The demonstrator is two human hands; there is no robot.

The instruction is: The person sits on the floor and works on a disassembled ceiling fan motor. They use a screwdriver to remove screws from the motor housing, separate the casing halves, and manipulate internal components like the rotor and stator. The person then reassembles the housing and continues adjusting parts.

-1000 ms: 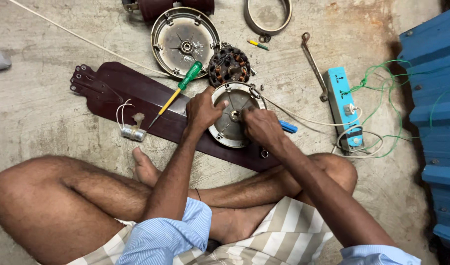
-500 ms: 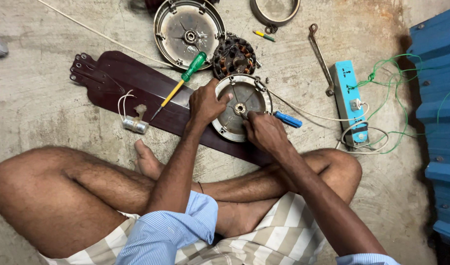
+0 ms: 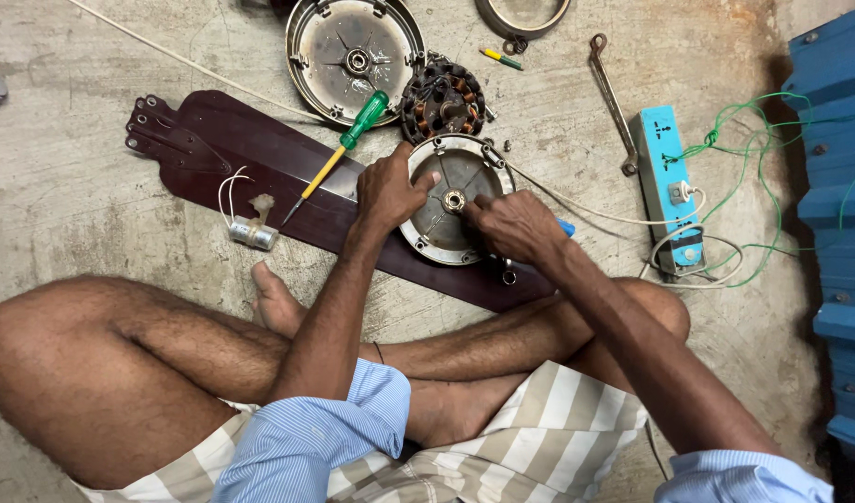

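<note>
Both hands [image 3: 451,207] on fan cover [image 3: 443,224], edge hidden

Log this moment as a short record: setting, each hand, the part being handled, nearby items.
setting: concrete floor, person sitting cross-legged
left hand: grips the left rim of the round metal motor cover
right hand: fingers at the cover's centre hub
cover: lies on a dark brown fan blade
nearby: green-handled screwdriver, wound stator, second round cover, blue power strip, spanner, small capacitor
</note>
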